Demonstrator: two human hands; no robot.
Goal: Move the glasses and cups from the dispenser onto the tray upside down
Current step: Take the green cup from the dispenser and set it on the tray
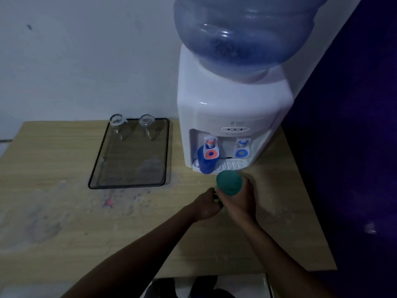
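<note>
A dim view from a head-worn camera looks down at a light wooden table (64, 211) set against a pale wall. At the back right stands one white tabletop water dispenser (227, 117) with a large blue water bottle (242, 33) inverted on top. The dispenser has two taps, one with a red lever on the left and one with a blue lever on the right, above a white drip tray (227, 165). One blue plastic cup (205, 161) stands on the drip tray under the red tap.

Left of the dispenser, just beside it, lies one rectangular glass tray (129, 155) with a dark rim. Two clear glasses (117, 125) sit upside down along its far edge, side by side and apart from each other; the rest of the tray is bare.

In front of the dispenser, above the table, both hands hold one green cup (228, 182), its round end turned toward the camera. The right hand (240, 203) wraps around the cup's side with fingers curled closed on it. The left hand (207, 206) touches the cup's lower left edge, fingers bent against it. The blue cup and the drip tray lie just beyond the green cup. A dark purple surface fills the right side.
</note>
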